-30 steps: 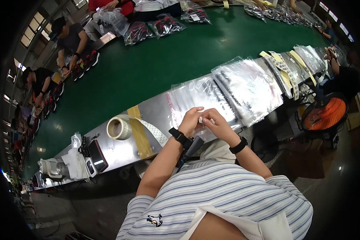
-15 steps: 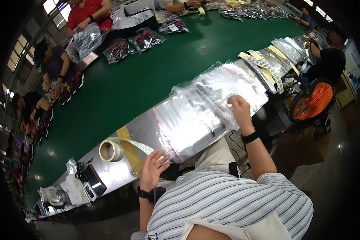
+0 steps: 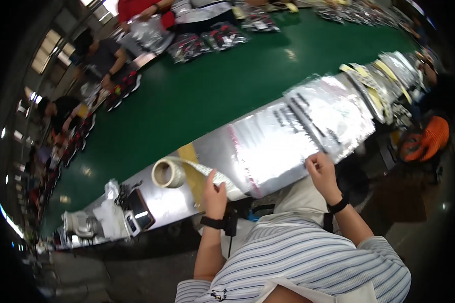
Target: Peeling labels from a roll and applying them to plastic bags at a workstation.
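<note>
My left hand [image 3: 216,196] is beside the strip of white printed stickers [image 3: 211,174] that runs off a sticker roll [image 3: 168,173]. Its index finger and thumb are apart at the strip's edge; the other fingers are hard to make out. A clear plastic bag [image 3: 273,146] with a red printed line lies flat on the metal ledge in front of me. At the bag's near right edge is my right hand [image 3: 322,174], fingers curled together; whatever they may hold is hidden. More clear bags [image 3: 333,111] with dark print lie to its right, overlapping.
A green conveyor belt [image 3: 212,96] runs beyond the metal ledge [image 3: 162,209]. On the ledge's left are a phone [image 3: 140,208] and a tape dispenser [image 3: 81,224]. Yellow-backed sticker strips [image 3: 369,83] lie farther right, near an orange fan [image 3: 424,144]. Bagged shoes [image 3: 225,36] sit across the belt; people work there.
The view has swung, so the scene sits farther right. My right hand has come down from the bag's upper part to its near edge. My left hand has drawn its spread fingers in beside the strip.
</note>
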The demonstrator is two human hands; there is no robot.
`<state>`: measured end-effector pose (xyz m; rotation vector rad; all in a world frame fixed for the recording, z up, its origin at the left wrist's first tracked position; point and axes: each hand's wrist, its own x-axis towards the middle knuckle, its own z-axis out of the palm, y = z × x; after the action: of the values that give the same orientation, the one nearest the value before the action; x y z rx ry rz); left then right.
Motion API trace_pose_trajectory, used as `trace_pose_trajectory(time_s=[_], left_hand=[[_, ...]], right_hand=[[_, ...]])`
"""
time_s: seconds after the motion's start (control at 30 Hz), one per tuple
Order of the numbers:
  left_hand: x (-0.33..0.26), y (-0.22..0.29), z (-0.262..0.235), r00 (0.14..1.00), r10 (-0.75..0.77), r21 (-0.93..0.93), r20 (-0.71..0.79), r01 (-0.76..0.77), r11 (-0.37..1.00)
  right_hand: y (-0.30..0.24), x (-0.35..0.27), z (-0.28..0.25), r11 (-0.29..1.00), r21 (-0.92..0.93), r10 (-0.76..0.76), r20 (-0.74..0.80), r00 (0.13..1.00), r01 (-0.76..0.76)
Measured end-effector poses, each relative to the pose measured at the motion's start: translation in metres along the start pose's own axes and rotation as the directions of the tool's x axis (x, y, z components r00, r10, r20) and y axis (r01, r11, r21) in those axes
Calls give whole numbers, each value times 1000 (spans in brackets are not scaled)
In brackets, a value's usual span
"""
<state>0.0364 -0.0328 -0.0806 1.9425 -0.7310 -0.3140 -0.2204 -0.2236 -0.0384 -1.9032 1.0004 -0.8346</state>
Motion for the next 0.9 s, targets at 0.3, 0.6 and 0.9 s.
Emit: trace_pose_trajectory(time_s=[0.3,0.6,0.9], left_hand=[[-38,44,-24,995,-100,-645,-21,63,761],[38,-6,-29,868,-306,-771,391,491,407],[14,-44,-81,892,-441,-924,99,248,292]], right_hand=[[-57,-13,143,914,330,-87,728,680,-236],[-44,-16,109,749,466,-99,781,617,-471],[-13,-23,50,730,463,-55,773,633,-503]])
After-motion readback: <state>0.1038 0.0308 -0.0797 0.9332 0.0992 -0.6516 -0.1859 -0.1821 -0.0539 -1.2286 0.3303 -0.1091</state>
